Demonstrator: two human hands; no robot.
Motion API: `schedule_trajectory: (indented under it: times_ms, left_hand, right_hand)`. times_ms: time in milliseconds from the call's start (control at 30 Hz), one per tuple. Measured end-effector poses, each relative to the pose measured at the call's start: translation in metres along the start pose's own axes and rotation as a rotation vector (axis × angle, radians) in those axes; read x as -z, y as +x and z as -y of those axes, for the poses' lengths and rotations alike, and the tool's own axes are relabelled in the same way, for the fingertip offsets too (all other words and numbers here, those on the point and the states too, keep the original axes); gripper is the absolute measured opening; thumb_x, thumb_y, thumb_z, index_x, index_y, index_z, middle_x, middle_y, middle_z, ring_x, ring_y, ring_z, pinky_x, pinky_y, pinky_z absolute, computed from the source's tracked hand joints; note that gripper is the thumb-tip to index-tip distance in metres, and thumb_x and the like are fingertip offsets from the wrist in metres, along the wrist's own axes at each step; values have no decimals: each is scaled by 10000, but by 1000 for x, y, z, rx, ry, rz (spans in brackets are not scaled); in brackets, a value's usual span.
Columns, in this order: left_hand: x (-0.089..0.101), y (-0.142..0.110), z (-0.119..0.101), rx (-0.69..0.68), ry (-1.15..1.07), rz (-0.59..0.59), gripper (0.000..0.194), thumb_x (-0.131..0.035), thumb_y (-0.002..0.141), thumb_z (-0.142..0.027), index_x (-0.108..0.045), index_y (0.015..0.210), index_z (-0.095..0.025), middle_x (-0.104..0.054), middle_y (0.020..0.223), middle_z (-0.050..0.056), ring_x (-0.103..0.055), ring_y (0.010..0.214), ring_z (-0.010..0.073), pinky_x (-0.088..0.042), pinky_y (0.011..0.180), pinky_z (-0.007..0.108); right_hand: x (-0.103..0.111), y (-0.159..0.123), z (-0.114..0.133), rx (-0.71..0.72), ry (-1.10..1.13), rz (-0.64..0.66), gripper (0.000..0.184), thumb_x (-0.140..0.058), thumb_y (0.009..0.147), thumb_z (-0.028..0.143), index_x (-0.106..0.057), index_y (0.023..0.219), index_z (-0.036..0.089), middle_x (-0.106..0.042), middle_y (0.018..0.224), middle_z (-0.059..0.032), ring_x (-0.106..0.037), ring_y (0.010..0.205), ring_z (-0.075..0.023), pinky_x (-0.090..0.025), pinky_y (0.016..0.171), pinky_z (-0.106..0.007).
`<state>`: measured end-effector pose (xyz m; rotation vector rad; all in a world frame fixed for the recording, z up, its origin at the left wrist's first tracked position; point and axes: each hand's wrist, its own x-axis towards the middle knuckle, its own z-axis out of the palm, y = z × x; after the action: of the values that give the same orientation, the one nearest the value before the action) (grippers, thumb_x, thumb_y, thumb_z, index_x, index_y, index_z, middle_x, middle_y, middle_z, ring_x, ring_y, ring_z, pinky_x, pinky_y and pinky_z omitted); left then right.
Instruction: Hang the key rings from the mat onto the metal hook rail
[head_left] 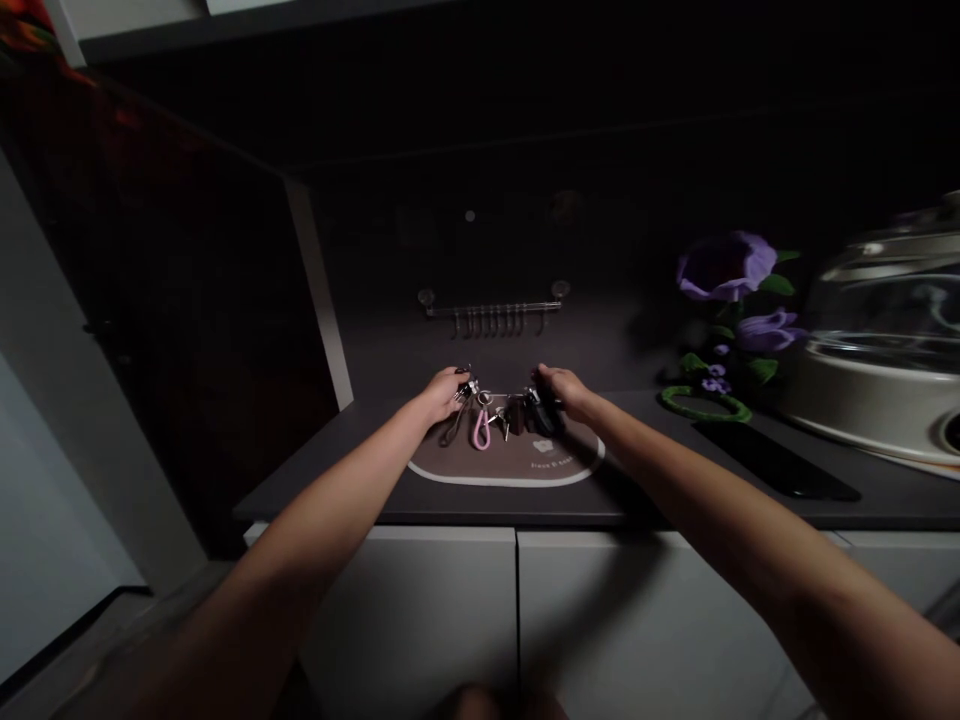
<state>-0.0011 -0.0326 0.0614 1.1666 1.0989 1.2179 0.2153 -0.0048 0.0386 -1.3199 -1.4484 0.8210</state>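
My left hand (pixel 448 391) is closed at the left end of a thin metal key rail (pixel 511 396), beside several small metal pieces. At its other end my right hand (pixel 564 388) is closed too, next to a black bundle (pixel 541 412) that looks like key fobs. Between the hands hang a pink strap loop (pixel 481 430), a brown strap (pixel 452 430), metal keys (pixel 504 423) and a dark reddish pouch (pixel 517 414). They hang just over or touch a brown mat (pixel 487 466) with a white border; I cannot tell which. My fingertips are partly hidden in shadow.
A clear hook rail (pixel 495 310) with several hooks is fixed to the dark wall above. On the right of the counter (pixel 315 480) are purple crocheted-looking flowers (pixel 731 268), a green ring (pixel 705 404), a black phone (pixel 780 460) and a white appliance with a clear dome (pixel 877 385).
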Motion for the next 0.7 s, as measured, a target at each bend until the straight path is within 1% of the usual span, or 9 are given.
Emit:
schedule_trajectory:
  times_ms: [67,100,200,333,433,533,600,667,700]
  left_hand:
    - [11,-2,7,-118,309,-42,104,-504,728,-71,-543,771,-158,-540,644,-8,-490,536,81,-428,568,213]
    - [16,-3,11,-168,462,-39,135,-526,685,-41,-569,753,-150,-553,645,-5,-490,549,80,-415,573,200]
    - [28,-2,21,-244,795,69,247,-520,587,9,-629,750,-141,-616,675,11,-525,613,101,-402,584,192]
    - [37,-3,19,-290,1094,167,359,-503,549,-8,-674,833,-146,-672,757,35,-575,697,141,-413,624,211]
    - [39,-9,4,-383,1180,192,365,-536,539,-28,-682,848,-156,-682,879,62,-591,805,175,-415,689,227]
    - [38,-20,-21,-460,1058,339,316,-626,531,-77,-675,832,-162,-671,919,68,-582,833,171,-413,727,234]
    - [36,-32,-37,-407,922,492,251,-693,557,-180,-660,805,-152,-663,820,45,-578,748,145,-414,686,237]
    - [32,-44,-48,-329,794,649,242,-716,600,-321,-638,738,-139,-625,688,19,-553,644,115,-401,629,233]
    - [30,-49,-51,-289,694,696,283,-712,610,-388,-608,669,-131,-590,613,9,-530,587,102,-391,597,232]
  right_hand:
    - [10,-12,8,-31,-168,41,363,-459,800,428,-617,919,124,-640,792,-63,-535,626,-131,-402,580,-242]
    - [13,-16,12,-10,-263,61,325,-496,785,385,-628,911,115,-649,825,-70,-555,678,-138,-410,615,-236]
    - [20,-26,18,85,-545,167,294,-541,754,290,-646,973,126,-661,967,-77,-589,863,-172,-420,753,-233]
    - [21,-34,19,225,-843,241,419,-530,721,192,-599,1132,153,-621,1125,-90,-574,1010,-209,-412,838,-241]
    - [18,-39,24,381,-948,290,438,-507,654,79,-640,1064,155,-615,1136,-95,-568,1028,-216,-412,845,-241]
    - [11,-47,43,442,-905,389,391,-514,592,29,-693,910,169,-648,1068,-70,-578,993,-213,-413,827,-233]
    - [5,-56,59,344,-732,553,319,-544,613,75,-690,875,183,-683,947,-42,-606,881,-187,-432,761,-231]
    - [0,-64,74,207,-431,765,211,-580,665,183,-675,849,149,-687,868,-56,-611,799,-171,-445,721,-243]
    - [-3,-68,78,143,-260,866,203,-576,700,264,-667,825,133,-683,841,-69,-612,776,-170,-451,708,-252]
